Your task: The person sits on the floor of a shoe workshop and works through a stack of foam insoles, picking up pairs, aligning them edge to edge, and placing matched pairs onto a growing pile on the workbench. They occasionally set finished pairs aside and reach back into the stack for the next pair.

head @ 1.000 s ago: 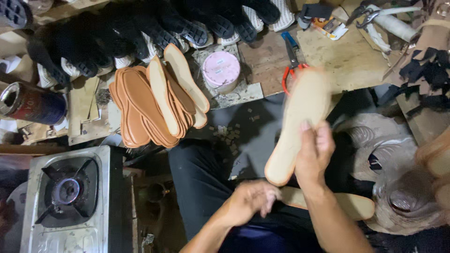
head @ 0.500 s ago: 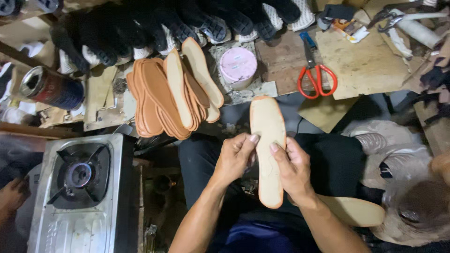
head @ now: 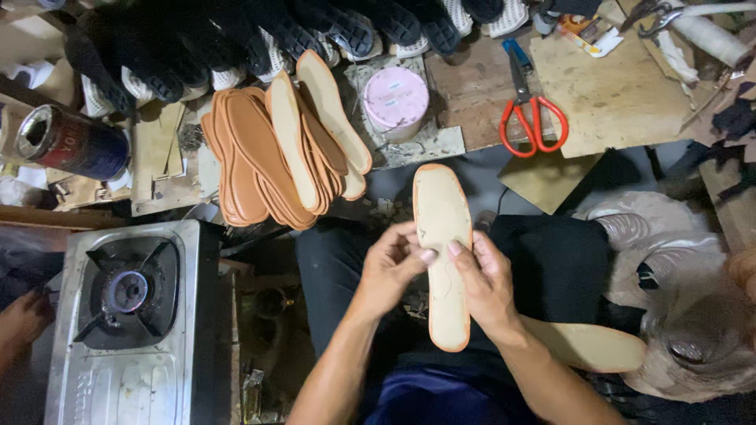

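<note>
Hands, left hand and right hand, grip insole; insole stack, scissors beyond.

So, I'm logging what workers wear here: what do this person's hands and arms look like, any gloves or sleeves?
Both are bare: no gloves on the left hand or right hand, and no sleeves, watch or rings show on either forearm.

Insole between both hands over lap, insole stack ahead-left, scissors ahead-right, stove left
</note>
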Demonstrator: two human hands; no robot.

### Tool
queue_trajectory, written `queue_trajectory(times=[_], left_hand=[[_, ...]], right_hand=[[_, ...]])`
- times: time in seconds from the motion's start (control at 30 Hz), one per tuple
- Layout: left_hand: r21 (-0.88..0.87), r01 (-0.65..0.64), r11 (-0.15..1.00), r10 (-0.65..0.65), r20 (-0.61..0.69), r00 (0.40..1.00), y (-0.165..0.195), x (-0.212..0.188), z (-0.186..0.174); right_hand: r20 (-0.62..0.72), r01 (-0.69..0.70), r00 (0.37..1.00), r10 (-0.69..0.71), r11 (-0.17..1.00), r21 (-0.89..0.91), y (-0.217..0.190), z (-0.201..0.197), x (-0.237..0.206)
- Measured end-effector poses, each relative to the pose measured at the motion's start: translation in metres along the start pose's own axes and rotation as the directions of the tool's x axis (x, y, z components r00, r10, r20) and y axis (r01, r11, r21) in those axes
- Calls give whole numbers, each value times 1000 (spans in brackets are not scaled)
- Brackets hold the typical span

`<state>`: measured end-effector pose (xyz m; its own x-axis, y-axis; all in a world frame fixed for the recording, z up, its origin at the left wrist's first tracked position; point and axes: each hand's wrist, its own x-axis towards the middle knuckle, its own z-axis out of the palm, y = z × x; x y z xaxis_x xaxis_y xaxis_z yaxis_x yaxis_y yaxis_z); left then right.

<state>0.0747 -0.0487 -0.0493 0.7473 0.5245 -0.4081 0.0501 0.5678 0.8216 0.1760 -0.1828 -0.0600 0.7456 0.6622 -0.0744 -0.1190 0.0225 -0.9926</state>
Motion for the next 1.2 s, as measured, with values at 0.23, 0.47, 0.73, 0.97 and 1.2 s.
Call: queue_trajectory(times=[0.23, 0.47, 0.73, 0.97, 1.2], left_hand=[[497, -310, 810, 380, -43, 924, 13, 6, 5], [539, -364, 759, 522, -172, 835, 18, 19, -18], [288, -398, 871, 428, -45, 903, 11, 20, -48], [82, -175, 981, 166, 102, 981, -40, 6, 14], [11, -345, 939, 339, -220, 915, -29, 30, 12]], right_hand=[[46, 71, 997, -64, 985, -156, 0, 12, -16], [42, 86, 996, -78, 962, -258, 1, 6, -17], [11, -96, 995, 95, 992, 84, 19, -5, -11], [59, -47, 997, 58, 983, -176, 4, -5, 0], [161, -86, 981, 110, 985, -148, 12, 1, -21]])
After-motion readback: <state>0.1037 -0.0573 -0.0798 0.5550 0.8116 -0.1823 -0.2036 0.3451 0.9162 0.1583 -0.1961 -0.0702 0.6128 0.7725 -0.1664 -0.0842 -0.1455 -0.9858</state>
